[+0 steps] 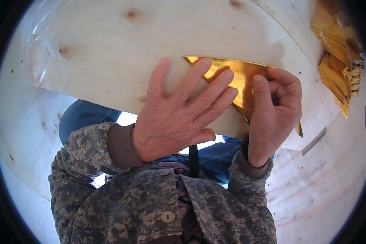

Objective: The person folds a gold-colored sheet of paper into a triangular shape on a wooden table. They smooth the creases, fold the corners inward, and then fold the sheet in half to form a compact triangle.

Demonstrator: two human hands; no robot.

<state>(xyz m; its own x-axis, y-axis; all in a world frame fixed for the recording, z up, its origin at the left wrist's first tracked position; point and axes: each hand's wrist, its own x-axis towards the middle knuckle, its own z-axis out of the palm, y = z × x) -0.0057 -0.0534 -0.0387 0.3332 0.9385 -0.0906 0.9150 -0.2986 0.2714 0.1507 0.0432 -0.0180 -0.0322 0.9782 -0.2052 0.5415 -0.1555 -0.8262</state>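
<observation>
A pale plywood board [110, 53] with knots lies across my lap, its near edge curved by the lens. My left hand [179, 110] rests flat on it, fingers spread, with the fingertips touching a shiny gold foil sheet [242, 77]. My right hand [274, 110] is curled over the right part of the foil, thumb and bent fingers pressing or pinching it against the board. A narrow sliver of gold foil [299, 130] shows below the right hand at the board's edge.
A heap of crumpled gold foil pieces [337, 53] lies at the upper right. A larger plywood surface [321, 187] lies beneath the board. A thin grey strip [313, 141] sticks out under the board's right edge. My camouflage jacket [158, 203] fills the lower middle.
</observation>
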